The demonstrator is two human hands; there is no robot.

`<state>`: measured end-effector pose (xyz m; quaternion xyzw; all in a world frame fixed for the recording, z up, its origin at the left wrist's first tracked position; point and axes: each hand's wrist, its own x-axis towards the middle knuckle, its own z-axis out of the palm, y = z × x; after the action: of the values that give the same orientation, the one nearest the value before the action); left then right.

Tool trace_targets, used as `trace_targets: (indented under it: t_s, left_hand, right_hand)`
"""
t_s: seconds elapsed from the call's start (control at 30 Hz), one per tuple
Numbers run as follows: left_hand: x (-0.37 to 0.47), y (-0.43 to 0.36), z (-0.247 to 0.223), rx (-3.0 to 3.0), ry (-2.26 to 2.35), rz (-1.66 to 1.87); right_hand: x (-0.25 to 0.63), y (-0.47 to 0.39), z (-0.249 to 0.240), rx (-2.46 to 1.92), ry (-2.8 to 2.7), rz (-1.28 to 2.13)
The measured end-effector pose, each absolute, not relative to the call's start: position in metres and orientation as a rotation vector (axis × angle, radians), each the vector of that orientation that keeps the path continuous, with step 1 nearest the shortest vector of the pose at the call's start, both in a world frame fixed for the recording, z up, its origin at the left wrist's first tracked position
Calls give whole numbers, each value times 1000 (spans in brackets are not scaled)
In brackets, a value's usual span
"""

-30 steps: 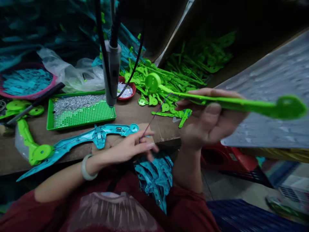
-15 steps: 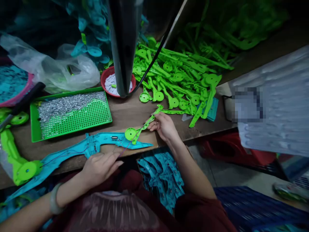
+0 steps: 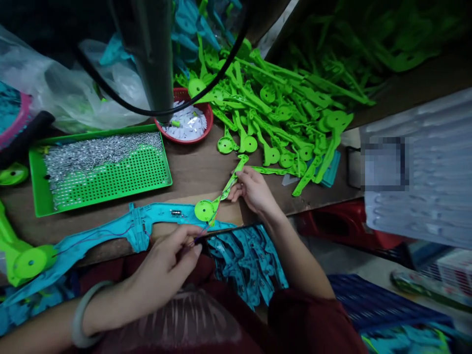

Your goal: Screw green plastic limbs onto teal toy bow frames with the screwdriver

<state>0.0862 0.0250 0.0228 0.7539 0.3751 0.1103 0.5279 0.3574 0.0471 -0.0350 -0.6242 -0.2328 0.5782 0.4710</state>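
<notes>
- Pinching the green limb (image 3: 204,210) by its arm, my right hand (image 3: 252,191) has it at the right end of the blue frame (image 3: 157,216); whether its round disc touches the frame or sits just above it, I cannot tell.
- My left hand (image 3: 164,265) appears to have thumb and forefinger pressed together on a thin purple cord (image 3: 200,236), which runs up to the green limb, passing beside its disc.
- Done, as I read it: the left part of the frame already carries a second green limb (image 3: 33,260), with a dark line (image 3: 110,232) lying along the frame towards it. A small silvery part (image 3: 176,213) sits in the frame as well.
- Left, in my judgement: the right end looks unfinished, since the limb there is in my grip and the cord spans to my other hand. Whether anything is fastened I cannot make out.
- Elsewhere on the surface (image 3: 195,169) I have a heap of loose green parts (image 3: 287,113), a green tray (image 3: 121,187) of small silvery pieces (image 3: 92,157), and a red basket (image 3: 184,141) of white pieces (image 3: 191,125).
- Below the near edge, several blue parts (image 3: 243,260) lie together; how complete they are, I cannot tell.
</notes>
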Motion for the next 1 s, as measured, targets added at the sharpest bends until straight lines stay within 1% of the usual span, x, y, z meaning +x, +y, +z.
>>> trace_targets:
  t_s: [0.07, 0.17, 0.3, 0.37, 0.4, 0.43, 0.5, 0.57, 0.6, 0.63, 0.7, 0.77, 0.9, 1.0]
  left_hand:
    - [84, 23, 20, 1732, 937, 229]
    - [83, 21, 14, 1789, 930, 283]
    - [85, 24, 7, 2090, 773, 343]
    - [84, 24, 3, 2264, 660, 314]
    - [83, 23, 1, 2330, 622, 291]
    - [80, 22, -1, 2378, 601, 266]
    - [77, 20, -5, 2453, 601, 268]
    - [75, 19, -9, 2523, 584, 340]
    - [75, 19, -10, 2557, 566, 381]
    - [76, 20, -12, 2588, 545, 413]
    - [80, 23, -14, 2628, 501, 438]
    - [85, 26, -15, 2642, 459, 446]
    - [88, 26, -15, 2638, 414, 498]
    - [84, 27, -14, 2644, 558, 533]
  right_hand:
    - [358, 48, -36, -1544, -586, 1422]
    - [362, 49, -37, -1574, -617, 1391]
    - [364, 49, -36, -1618, -707, 1419]
    - [362, 47, -35, -1681, -769, 1464]
    - [361, 44, -34, -1732, -813, 1430]
    - [359, 41, -34, -1794, -874, 1325]
    - [356, 31, -33, -1901, -1061, 904]
    - [351, 19, -30, -1867, -1375, 454]
    - [348, 12, -29, -1795, -1566, 316]
    - [346, 6, -27, -1706, -1763, 253]
    - [342, -4, -25, -1545, -2102, 266]
    - [340, -11, -27, -1460, -2280, 262]
    - [340, -15, -37, -1352, -2338, 126]
    - [339, -16, -41, -1313, -2292, 55]
